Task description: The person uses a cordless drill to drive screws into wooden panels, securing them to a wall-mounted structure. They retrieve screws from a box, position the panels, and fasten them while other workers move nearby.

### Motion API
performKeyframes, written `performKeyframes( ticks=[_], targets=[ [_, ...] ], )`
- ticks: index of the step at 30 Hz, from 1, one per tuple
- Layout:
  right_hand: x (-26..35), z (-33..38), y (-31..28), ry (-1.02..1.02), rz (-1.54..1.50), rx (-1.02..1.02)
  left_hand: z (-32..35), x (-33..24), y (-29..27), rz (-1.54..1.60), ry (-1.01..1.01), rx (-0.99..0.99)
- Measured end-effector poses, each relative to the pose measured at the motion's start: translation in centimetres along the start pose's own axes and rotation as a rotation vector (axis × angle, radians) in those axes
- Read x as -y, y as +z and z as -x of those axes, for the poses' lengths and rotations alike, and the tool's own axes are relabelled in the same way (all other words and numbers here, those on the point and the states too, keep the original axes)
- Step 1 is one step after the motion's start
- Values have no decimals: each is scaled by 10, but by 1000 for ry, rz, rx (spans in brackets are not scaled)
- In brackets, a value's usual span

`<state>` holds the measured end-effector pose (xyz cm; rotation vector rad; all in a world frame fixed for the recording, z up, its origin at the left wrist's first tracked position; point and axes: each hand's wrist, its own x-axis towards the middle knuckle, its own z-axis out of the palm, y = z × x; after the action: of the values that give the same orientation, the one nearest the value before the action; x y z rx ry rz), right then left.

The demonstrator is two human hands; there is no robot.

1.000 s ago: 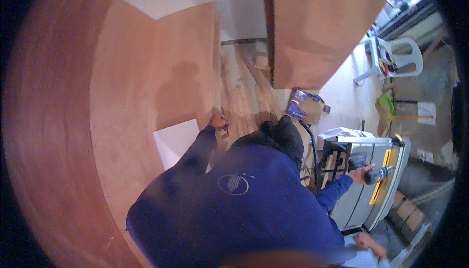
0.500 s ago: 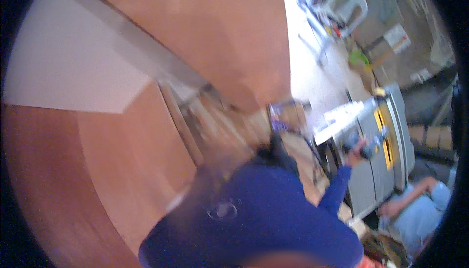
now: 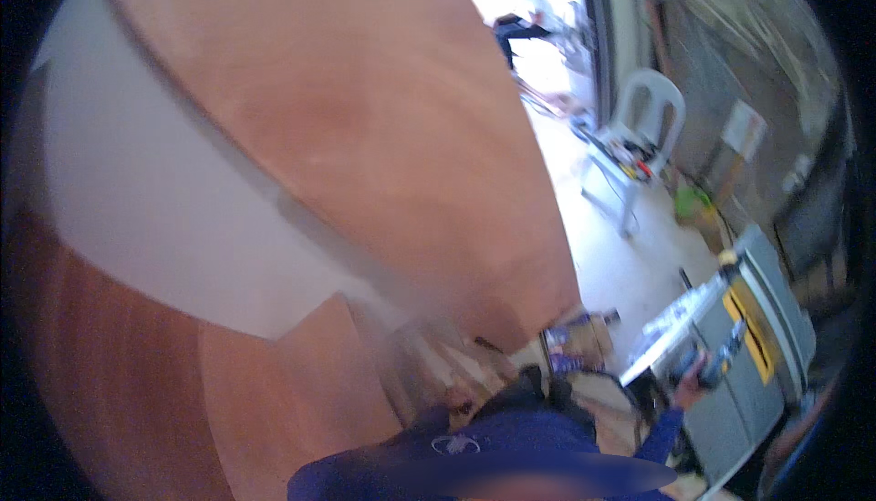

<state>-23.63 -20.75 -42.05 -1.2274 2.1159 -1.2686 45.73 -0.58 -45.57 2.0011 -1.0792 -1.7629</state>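
Note:
On the right, my right hand (image 3: 691, 388) is closed around a dark blue and grey power drill (image 3: 725, 355), held over a grey table saw (image 3: 725, 410) with a yellow insert. The drill's outline is blurred. My left hand (image 3: 458, 400) is low in front of my body, close to some wooden strips (image 3: 452, 350); its fingers are too blurred to make out. Past it rises a large brown wooden panel (image 3: 392, 136), leaning across the middle of the view.
Another brown panel (image 3: 119, 346) and a pale surface (image 3: 201, 200) fill the left. A box (image 3: 579, 344) sits on the floor near the saw. Farther back stands a white plastic chair (image 3: 639, 127) with tools on it. A person (image 3: 525, 8) sits in the bright doorway.
My view has tilted up, so the panel, chair and saw appear lower, and the seated person has come into sight. My left hand now shows; my right hand stays on the drill.

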Motion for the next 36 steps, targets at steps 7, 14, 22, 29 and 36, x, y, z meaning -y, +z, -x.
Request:
performKeyframes(
  ticks=[7, 14, 22, 29, 36],
  targets=[
    [77, 32, 9, 176, 55, -360, -50, 13, -87, -157, 100, 53],
    [120, 79, 5, 59, 76, -439, -92, 47, -140, -213, 157, 90],
    [132, 114, 0, 372, 230, -388, -100, 22, -103, 419, -106, 125],
    [212, 82, 113, -59, -135, 138, -121, -130, -31, -130, 234, -20],
    [198, -130, 298, 257, -314, 577, -200, -435, 13, 73, 257, 145]
  ],
)
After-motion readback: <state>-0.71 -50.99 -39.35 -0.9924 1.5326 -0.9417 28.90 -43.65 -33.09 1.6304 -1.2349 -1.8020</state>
